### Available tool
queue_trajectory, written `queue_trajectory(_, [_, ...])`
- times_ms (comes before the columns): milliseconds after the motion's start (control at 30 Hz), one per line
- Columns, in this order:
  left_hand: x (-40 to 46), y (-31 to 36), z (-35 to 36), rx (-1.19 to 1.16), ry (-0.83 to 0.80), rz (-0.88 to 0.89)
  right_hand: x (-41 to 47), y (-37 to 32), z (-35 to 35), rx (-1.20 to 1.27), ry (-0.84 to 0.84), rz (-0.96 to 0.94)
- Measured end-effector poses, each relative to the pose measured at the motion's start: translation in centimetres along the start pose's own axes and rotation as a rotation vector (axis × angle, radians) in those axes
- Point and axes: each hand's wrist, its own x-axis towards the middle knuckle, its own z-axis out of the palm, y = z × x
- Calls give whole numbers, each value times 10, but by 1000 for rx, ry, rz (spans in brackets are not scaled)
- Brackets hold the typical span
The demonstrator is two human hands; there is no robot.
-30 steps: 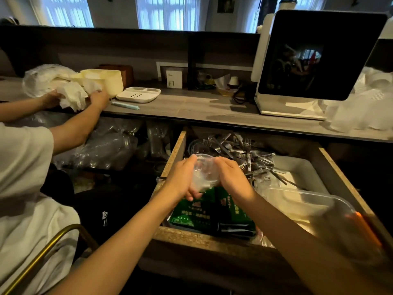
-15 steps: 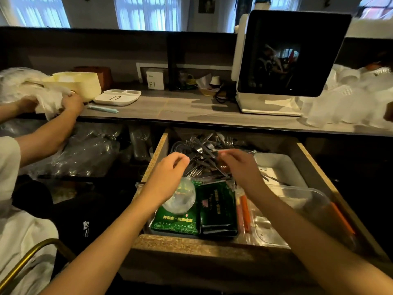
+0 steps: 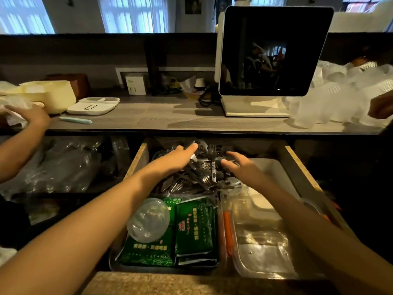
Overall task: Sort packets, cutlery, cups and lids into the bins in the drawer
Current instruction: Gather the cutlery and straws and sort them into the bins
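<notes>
1. Cutlery (image 3: 197,177) lies heaped in the drawer's far bin, under both hands.
2. Left hand (image 3: 176,157) and right hand (image 3: 238,167) are spread and hold nothing (fork tines could prick fingers).
3. A clear lid (image 3: 148,220) rests on green packets (image 3: 193,226) nearer than the hands; it is misplaced and could be forgotten.
</notes>
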Motion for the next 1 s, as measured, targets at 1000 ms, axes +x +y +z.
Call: queue_trajectory(1000, [62, -61, -13, 184, 194, 135, 71, -20, 42, -254, -116, -152])
